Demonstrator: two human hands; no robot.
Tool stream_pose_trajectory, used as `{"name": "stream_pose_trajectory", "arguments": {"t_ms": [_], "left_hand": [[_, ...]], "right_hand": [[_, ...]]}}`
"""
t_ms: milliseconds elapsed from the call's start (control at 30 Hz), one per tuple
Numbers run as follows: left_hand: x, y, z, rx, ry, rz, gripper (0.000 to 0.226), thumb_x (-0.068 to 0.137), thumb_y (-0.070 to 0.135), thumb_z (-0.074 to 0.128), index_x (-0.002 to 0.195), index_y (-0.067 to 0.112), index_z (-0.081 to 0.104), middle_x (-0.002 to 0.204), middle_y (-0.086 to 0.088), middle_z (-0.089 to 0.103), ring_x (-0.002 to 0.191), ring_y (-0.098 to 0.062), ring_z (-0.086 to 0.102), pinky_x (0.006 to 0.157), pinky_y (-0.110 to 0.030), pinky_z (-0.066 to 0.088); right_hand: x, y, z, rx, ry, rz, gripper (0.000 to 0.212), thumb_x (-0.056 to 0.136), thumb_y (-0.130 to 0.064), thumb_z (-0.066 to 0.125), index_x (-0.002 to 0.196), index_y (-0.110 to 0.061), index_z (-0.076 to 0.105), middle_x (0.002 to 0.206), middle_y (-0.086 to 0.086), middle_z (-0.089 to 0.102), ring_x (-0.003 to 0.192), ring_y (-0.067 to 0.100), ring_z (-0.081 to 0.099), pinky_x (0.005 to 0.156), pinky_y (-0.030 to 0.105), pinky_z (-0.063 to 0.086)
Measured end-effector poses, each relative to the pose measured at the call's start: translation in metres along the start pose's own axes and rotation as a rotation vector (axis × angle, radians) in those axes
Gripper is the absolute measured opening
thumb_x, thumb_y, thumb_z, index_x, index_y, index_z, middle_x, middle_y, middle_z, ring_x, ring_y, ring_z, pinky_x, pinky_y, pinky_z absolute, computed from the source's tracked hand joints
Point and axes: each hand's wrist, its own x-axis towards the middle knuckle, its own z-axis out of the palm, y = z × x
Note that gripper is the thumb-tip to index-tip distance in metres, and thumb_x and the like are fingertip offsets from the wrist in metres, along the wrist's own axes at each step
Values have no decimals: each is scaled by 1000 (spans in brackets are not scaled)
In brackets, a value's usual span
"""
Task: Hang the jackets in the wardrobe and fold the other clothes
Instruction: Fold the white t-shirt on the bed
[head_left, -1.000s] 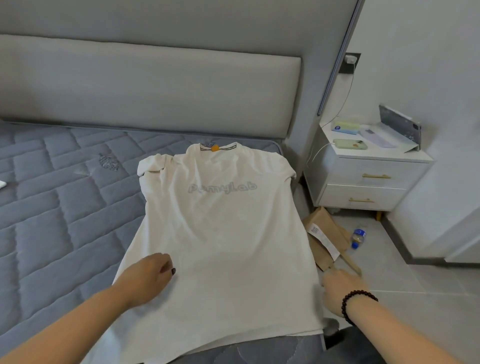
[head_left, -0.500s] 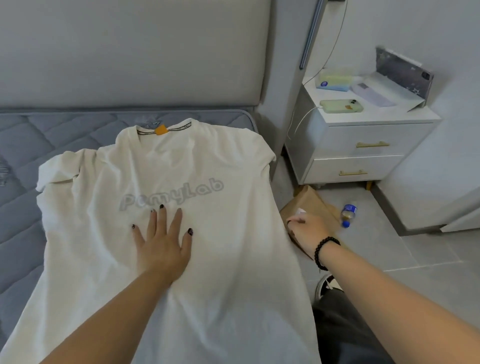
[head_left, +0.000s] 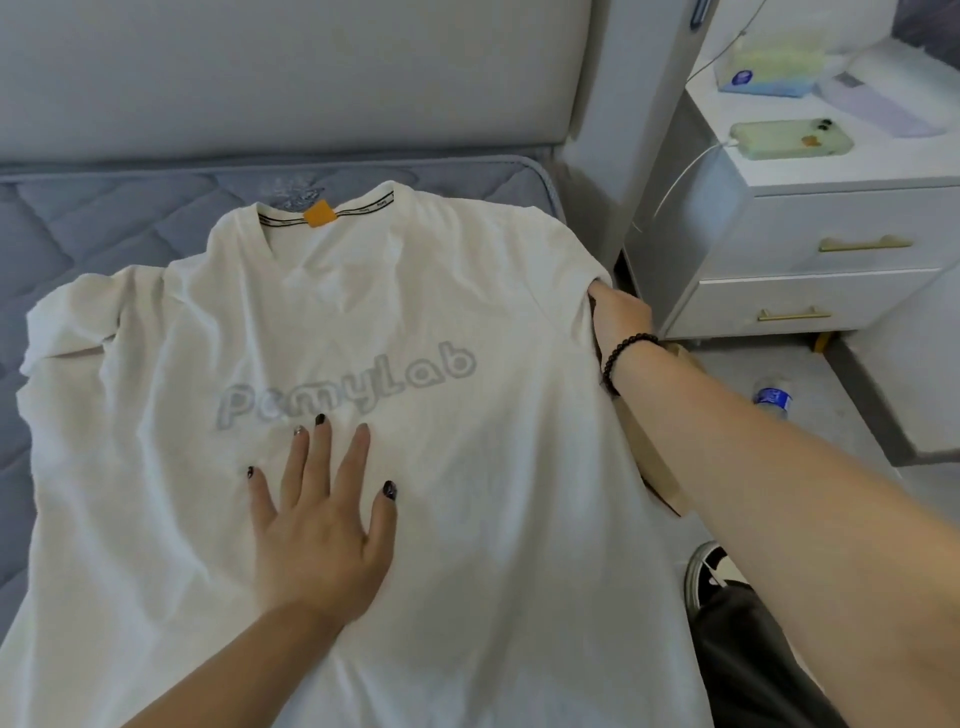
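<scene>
On the bed, left side: the grey quilted mattress (head_left: 78, 234) lies bare beside the shirt; no jackets, wardrobe or other clothes are in view, so how much of the whole task is done cannot be told.
T-shirt: a white T-shirt (head_left: 467, 415) with grey "PomyLab" lettering is spread flat across the mattress, collar toward the headboard (head_left: 285, 78), orange neck label (head_left: 319, 213) showing. It is not yet folded.
Left sleeve: bunched and partly turned under at the shirt's left edge; it looks to need tidying.
Left hand (head_left: 322, 525): laid flat on the chest just under the lettering, fingers straight and spread, pressing the cloth down without gripping.
Right hand (head_left: 621, 317): at the right sleeve by the mattress edge, fingers tucked into the fabric and apparently pinching it; the fingertips are hidden.
Stage: judged as the start of the first fold, right sleeve about to come inward.
Far right: a white nightstand (head_left: 831, 270) with a charging phone (head_left: 789, 139); a water bottle (head_left: 773, 397) lies on the floor.
</scene>
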Motion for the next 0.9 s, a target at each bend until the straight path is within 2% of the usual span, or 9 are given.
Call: {"name": "stream_pose_trajectory", "arguments": {"t_ms": [133,233,300,400,500,600,733,833,900], "left_hand": [[-1,-1,0,3,2,0,67,91,57,12,154,33,16,163,-2,11,150,-19,1,118,-51,-3],[-1,-2,0,2,2,-2,68,91,58,9,154,35,14,163,0,8,150,-16,-3,119,-49,-7],[-1,-2,-1,-1,7,-3,68,90,59,8,154,35,12,163,0,6,149,-15,-5,119,-49,-7],[-2,-1,-3,-24,5,2,68,91,58,11,154,33,15,162,-1,10,150,-16,0,119,-51,-2],[-2,-1,-3,-30,0,-1,67,91,58,14,154,32,19,162,-1,13,150,-17,5,119,-52,2],[-2,-3,-1,-26,3,3,67,92,58,16,154,33,18,162,0,12,150,-16,3,119,-51,2],[-1,-3,1,-31,19,1,65,92,57,20,153,34,21,161,0,15,150,-16,5,119,-50,3],[0,-3,2,-36,26,3,65,91,55,25,152,33,25,160,-1,20,149,-18,10,118,-51,4],[0,-4,3,-31,26,6,65,91,55,25,152,33,24,160,-1,20,149,-18,10,118,-52,5]], "right_hand": [[9,-5,7,-104,-64,-94,17,89,-22,57,81,-11,66,80,-1,62,83,19,58,79,28,48],[7,-9,1,-95,208,-251,20,89,-10,51,89,-1,69,79,2,60,77,15,53,58,13,42],[6,-2,-11,-7,252,-125,20,95,-14,44,90,-11,63,72,1,51,70,17,50,63,23,42],[2,20,-25,129,95,159,31,101,-12,30,73,-22,35,75,-3,40,61,11,44,53,26,47],[-7,23,-24,527,57,314,33,100,-6,29,69,-14,39,61,4,50,44,15,53,37,23,47],[-11,14,-20,685,-77,331,27,100,-16,41,79,-4,53,66,10,66,52,23,66,49,34,55],[4,-5,-17,524,-97,134,20,97,-9,46,81,-5,58,71,8,65,61,22,63,54,28,52],[10,-23,-1,188,11,-326,32,92,-10,55,66,-22,41,65,-2,40,58,13,39,56,26,32],[-4,-27,11,-185,-148,-673,28,89,-19,58,70,-29,40,70,-9,43,62,6,40,60,22,34]]}}
